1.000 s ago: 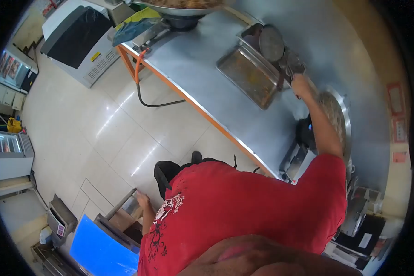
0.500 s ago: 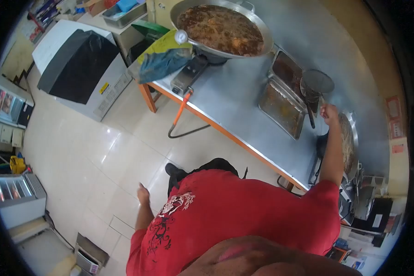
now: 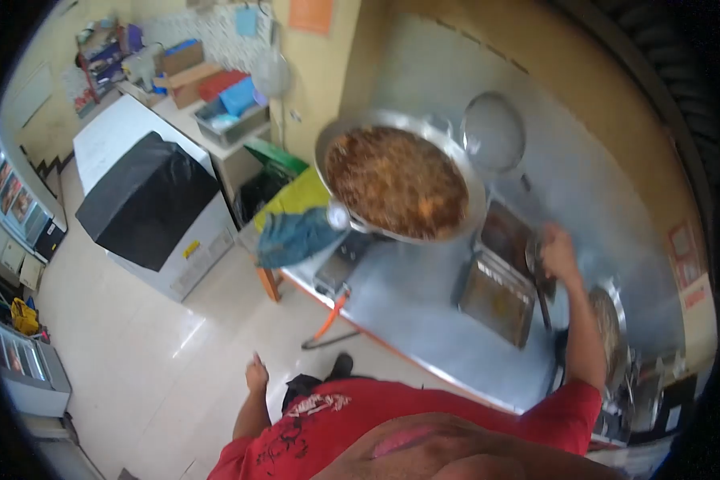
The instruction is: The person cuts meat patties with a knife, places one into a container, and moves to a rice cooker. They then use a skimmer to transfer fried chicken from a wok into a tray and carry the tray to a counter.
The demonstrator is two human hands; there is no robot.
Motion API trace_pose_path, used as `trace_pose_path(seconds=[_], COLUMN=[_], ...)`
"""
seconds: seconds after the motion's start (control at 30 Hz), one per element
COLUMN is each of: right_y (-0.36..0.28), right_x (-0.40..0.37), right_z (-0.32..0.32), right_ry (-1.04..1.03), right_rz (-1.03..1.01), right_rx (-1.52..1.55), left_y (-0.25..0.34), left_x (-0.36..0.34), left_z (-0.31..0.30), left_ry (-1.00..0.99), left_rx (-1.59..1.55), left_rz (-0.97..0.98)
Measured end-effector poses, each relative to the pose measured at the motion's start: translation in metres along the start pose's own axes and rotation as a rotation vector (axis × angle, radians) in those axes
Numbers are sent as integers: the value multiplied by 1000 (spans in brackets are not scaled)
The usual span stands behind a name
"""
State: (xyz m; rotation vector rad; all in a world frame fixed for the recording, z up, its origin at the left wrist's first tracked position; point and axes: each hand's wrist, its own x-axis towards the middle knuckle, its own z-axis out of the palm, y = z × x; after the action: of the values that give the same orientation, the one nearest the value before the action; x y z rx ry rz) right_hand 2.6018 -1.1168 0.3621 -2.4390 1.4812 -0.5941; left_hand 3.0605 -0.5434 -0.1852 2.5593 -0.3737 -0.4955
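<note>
My right hand [image 3: 558, 254] is closed around the handle of a round mesh strainer [image 3: 494, 132]. The strainer's head is up beside the far right rim of a large wok [image 3: 478, 200]. Dark bubbling oil [image 3: 396, 180] with pieces of food fills the wok. Below my right hand are two metal trays, one holding dark liquid [image 3: 504, 232] and a shallower one [image 3: 496, 308] nearer me. A utensil with a dark handle [image 3: 545, 310] rests by them. Away from the table, my left hand [image 3: 256, 374] hangs over the floor with a finger stretched out and nothing visible in it.
The wok stands on a burner on a metal-topped table [image 3: 400, 300], with an orange hose [image 3: 332, 316] at its edge. A blue cloth [image 3: 296, 238] lies left of the wok. Another pan [image 3: 610, 332] is at the right. A chest freezer [image 3: 192, 256] stands left.
My right hand has lifted the strainer from above the trays toward the wok's far right side. The view has tilted up, bringing more of the back wall into sight.
</note>
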Motion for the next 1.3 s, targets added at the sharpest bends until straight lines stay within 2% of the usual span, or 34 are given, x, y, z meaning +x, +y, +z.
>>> trace_pose_path(seconds=[0.07,0.1,0.17,0.2,0.23,0.3,0.4,0.43,0.47,0.5,0.53,0.57,0.6,0.63,0.7,0.73,0.77,0.87,0.9,1.0,1.07,1.13,1.27,1.3], right_y=[-1,-23,-9,-16,-25,-77,-106,-118,-116,-115,-121,-130,-133,-133,-124,-130,-123,-138,-132,-111,-124,-115,-89,-91], right_x=[23,23,31,36,40,17,16,15,9,7,13,20,18,13,17,20,25,29,34,45,51,49,66,65], right_z=[32,41,49,44,40,2,-14,-2,7,17,24,21,10,4,32,41,60,70,73,95,93,74,82,86], right_ry=[-9,-65,-162,-232,-297,-455,-534,-550,-549,-548,-536,-574,-619,-666,-683,-711,-646,-640,-666,-673,-634,-726,-779,-789], right_rz=[-86,-32,-84,-24,41,352,477,431,487,534,557,585,628,686,566,635,634,634,623,643,672,597,436,477], right_rx=[-128,-68,-80,-19,39,310,390,336,387,437,497,515,528,538,533,595,620,747,787,879,895,919,853,934], left_y=[-1,-10,-21,-24,-38,-75,-133,-146,-145,-152,-130,-52,-98,-115,-102,-102,-108,-113,-111,-109,-91,-115,-86,-79], left_x=[-32,-47,-76,-88,-96,-100,-79,-72,-68,-52,-38,-31,5,34,55,75,84,94,88,54,9,-16,-87,-100], left_z=[-10,-10,-24,-28,-30,-24,2,3,-7,-6,-29,-99,-66,-57,-71,-77,-76,-75,-74,-72,-74,-23,18,28], left_ry=[-123,-114,-83,-65,-126,-184,-234,-250,-261,-267,-260,-241,-181,-123,126,7,-107,-29,51,-28,-161,-122,-219,-232], left_rx=[-13,-71,-139,-149,-134,-114,7,86,146,34,-78,-183,-171,-153,-180,-272,-358,-348,-352,-307,-181,-329,-209,-213], left_rz=[-170,-311,-541,-633,-597,-592,-489,-394,-308,-419,-533,-647,-550,-454,-125,-248,-388,-292,-284,-416,-378,-676,-585,-572])
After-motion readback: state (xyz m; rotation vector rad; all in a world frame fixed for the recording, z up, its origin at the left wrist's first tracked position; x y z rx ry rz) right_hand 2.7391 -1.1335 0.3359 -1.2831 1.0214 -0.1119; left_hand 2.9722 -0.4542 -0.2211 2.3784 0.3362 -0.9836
